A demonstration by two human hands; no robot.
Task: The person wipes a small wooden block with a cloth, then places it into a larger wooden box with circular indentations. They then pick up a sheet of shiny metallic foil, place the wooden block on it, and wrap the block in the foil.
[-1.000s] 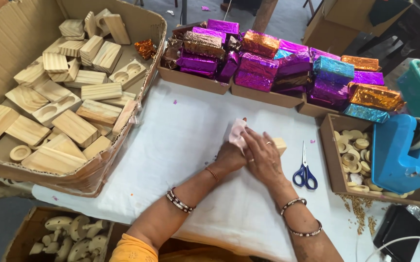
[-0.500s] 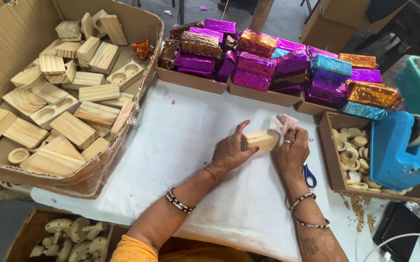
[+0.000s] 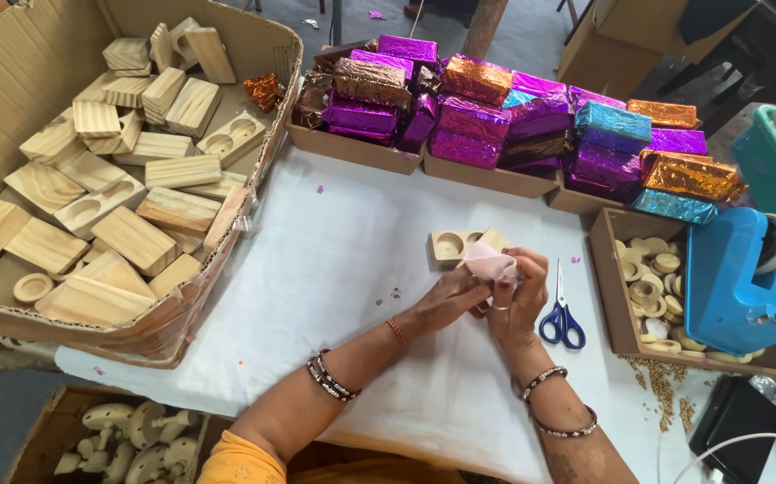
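Fingers of both hands are pinching a pink cloth (image 3: pixel 490 263), left hand (image 3: pixel 446 298) meeting right hand (image 3: pixel 515 300) over it. Wooden block (image 3: pixel 459 244) is sitting just behind the fingertips, partly hidden. Scissors (image 3: pixel 561 315) lying right beside.

The left hand (image 3: pixel 446 300) has a thin reddish bangle at the wrist and a dark beaded bracelet further up the forearm. The right hand (image 3: pixel 513 305) wears a ring and two beaded bangles. An orange sleeve (image 3: pixel 235 462) covers the left upper arm.
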